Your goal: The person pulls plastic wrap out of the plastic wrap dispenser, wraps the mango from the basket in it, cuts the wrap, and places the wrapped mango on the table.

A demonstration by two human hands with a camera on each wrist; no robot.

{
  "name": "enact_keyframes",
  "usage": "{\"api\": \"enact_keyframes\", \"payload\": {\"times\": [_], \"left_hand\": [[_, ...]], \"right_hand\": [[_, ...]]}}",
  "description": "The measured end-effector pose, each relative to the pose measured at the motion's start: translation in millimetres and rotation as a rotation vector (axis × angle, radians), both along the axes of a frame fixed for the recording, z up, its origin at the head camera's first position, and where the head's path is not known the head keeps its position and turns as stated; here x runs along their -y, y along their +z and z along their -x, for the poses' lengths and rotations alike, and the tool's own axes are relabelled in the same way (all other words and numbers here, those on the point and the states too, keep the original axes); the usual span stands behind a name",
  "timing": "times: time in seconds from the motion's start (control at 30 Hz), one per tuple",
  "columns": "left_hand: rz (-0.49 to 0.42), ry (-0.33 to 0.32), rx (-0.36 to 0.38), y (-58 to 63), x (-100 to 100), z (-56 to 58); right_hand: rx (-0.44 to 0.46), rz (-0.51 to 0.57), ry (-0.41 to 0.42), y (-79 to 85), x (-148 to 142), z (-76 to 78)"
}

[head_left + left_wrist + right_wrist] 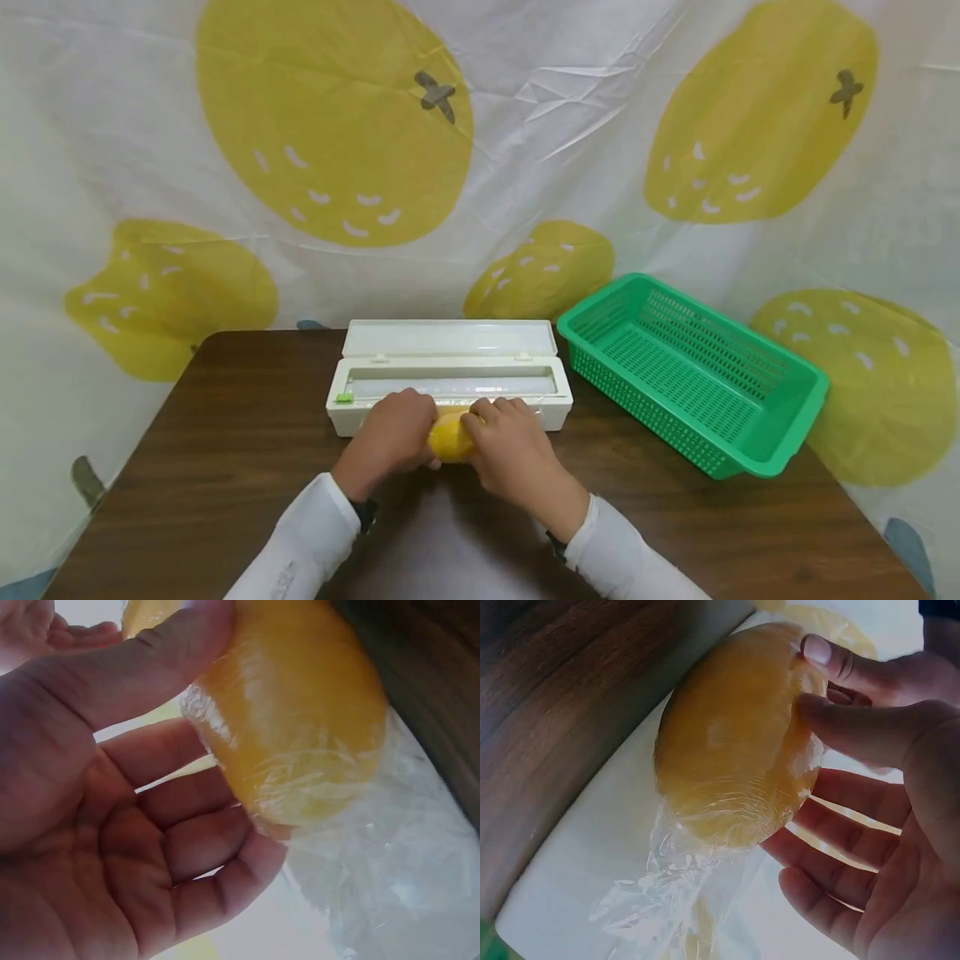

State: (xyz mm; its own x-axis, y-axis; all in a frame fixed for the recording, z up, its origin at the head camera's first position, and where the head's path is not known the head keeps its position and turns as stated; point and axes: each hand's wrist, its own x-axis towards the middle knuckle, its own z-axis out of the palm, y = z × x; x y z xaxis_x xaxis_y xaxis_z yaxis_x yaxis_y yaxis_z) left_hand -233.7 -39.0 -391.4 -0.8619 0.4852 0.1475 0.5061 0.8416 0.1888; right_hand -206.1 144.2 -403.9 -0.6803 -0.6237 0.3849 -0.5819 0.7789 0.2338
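Observation:
A smooth yellow oval fruit (451, 437), wrapped in clear cling film (694, 859), is held between both hands just in front of the white film dispenser (450, 363). My left hand (397, 429) grips one end, its thumb over the fruit and its fingers curled behind, as the left wrist view shows. The right hand (512, 446) grips the other end in the same way. Crumpled loose film (390, 877) trails from the fruit's end in both wrist views. The dispenser's lid (450, 338) stands raised, with a roll of film (453, 386) visible inside.
A green perforated basket (690, 375) stands at the back right of the brown wooden table (225, 467). On the dispenser's left side sits a small green slider (344, 398). Behind hangs a white cloth (555, 108) printed with lemons.

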Motion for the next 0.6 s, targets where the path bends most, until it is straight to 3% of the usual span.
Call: {"api": "enact_keyframes", "payload": {"times": [0.27, 0.47, 0.6], "left_hand": [[0.026, -0.022, 0.05, 3.3, 2, 1.9], [0.019, -0.049, 0.084, -0.2, 5, -1.9], [0.006, -0.06, 0.1, -2.6, 6, -0.8]], "right_hand": [[-0.076, -0.158, -0.055, -5.7, 6, -3.3], [-0.193, -0.128, -0.044, -18.6, 9, 2.8], [-0.204, -0.102, -0.041, -22.5, 9, 8.1]]}}
